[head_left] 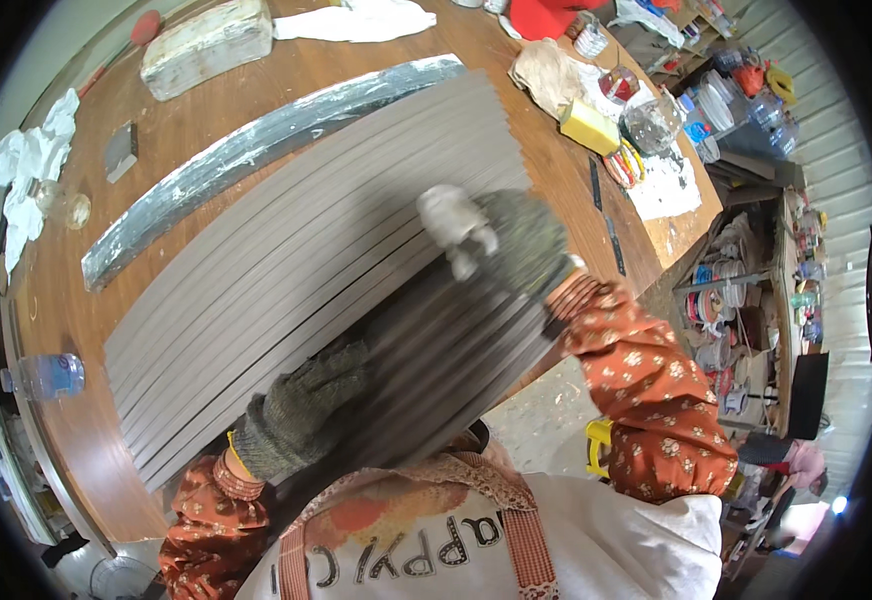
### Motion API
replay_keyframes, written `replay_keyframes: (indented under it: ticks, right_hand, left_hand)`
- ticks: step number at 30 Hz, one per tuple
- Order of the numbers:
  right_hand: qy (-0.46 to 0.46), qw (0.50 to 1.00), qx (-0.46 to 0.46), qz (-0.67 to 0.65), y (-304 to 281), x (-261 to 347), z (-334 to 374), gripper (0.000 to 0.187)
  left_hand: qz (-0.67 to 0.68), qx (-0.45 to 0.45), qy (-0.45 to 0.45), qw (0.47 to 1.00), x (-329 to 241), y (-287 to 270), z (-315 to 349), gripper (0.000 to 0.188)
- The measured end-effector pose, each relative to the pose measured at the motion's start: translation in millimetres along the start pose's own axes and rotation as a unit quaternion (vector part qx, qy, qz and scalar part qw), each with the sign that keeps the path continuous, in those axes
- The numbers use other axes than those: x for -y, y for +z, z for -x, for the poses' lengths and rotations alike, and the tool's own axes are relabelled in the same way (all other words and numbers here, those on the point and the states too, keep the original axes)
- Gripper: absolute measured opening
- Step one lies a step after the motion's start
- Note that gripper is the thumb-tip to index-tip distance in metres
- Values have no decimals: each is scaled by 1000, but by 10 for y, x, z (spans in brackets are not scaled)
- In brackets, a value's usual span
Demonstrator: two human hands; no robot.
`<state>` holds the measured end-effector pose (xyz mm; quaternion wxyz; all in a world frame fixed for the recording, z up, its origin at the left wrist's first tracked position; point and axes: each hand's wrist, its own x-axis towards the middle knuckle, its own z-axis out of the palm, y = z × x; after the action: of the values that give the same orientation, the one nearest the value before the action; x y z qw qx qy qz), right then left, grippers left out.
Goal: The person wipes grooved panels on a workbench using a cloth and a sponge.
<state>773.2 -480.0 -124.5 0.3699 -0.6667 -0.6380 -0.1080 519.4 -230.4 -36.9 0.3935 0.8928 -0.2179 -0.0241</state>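
Long, thin grey strips lie side by side in a broad sheet on the wooden table; those nearest me look dark and glossy. A dark grey knit glove covers my right hand, which grips a crumpled white rag against the strips, right of the middle. Motion smears it slightly. My left hand, in a matching glove, lies on the near strips at the lower left, fingers stretched out and holding nothing I can see. Patterned orange sleeves cover both forearms.
Behind the strips lies a curved, paint-smeared grey piece. A whitish block sits at the far left, a plastic bottle at the left edge. A yellow sponge and jars stand at the far right, near shelves. Another person is at the right.
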Motion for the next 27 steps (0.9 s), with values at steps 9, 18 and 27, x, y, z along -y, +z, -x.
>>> replay_keyframes:
  ticks: [9, 18, 27]
  right_hand:
    - [74, 963, 239, 104, 5, 1155, -604, 49]
    - [356, 917, 123, 133, -540, 410, -231, 54]
    - [3, 987, 26, 159, 465, 1244, -616, 34]
  left_hand:
    - [162, 65, -127, 976, 146, 238, 80, 50]
    - [-6, -7, 11, 1000, 136, 115, 64, 55]
    - [-79, -45, -51, 995, -87, 133, 115, 34]
